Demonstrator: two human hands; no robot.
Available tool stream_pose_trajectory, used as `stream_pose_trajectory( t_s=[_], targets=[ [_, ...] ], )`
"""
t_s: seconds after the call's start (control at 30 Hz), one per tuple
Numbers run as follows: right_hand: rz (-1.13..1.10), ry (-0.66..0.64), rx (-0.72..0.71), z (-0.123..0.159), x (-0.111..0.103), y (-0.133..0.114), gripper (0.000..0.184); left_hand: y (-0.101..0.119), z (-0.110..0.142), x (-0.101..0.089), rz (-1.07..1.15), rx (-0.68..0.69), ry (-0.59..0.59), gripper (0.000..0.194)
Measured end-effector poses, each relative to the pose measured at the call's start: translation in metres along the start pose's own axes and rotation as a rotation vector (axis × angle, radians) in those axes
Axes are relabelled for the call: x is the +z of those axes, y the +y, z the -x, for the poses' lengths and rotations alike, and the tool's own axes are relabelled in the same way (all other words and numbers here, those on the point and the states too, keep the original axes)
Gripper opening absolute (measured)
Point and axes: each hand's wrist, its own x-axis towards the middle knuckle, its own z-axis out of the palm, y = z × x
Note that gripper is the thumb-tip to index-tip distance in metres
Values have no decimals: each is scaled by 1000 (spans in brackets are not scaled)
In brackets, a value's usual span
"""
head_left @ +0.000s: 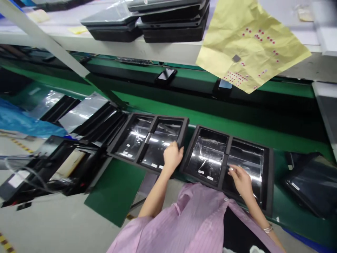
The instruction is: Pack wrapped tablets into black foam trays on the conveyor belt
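Sitting in 2 black trays (185,128): 4 glossy panels (206,153)

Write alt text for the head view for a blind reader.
A person's left hand is at the right edge of a black tray holding dark glossy panels, the right hand at the divider of a second tray. Above, a yellow sheet with red dots hangs over a shelf edge.

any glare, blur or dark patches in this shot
Head view: white glare streaks cross the glossy black rectangular screens in the dark grey foam trays; head view: the blue plastic sheet at far left looks soft; head view: the area under the white shelf is dark, while the red-dotted, crumpled yellow paper sheet shows more clearly.
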Motion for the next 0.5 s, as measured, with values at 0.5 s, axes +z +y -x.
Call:
stream_pose_trajectory(
  t_s=[0.5],
  targets=[
    [-160,325,368,5,-118,54,95,94,29,40,416,510,-41,41]
  ],
)
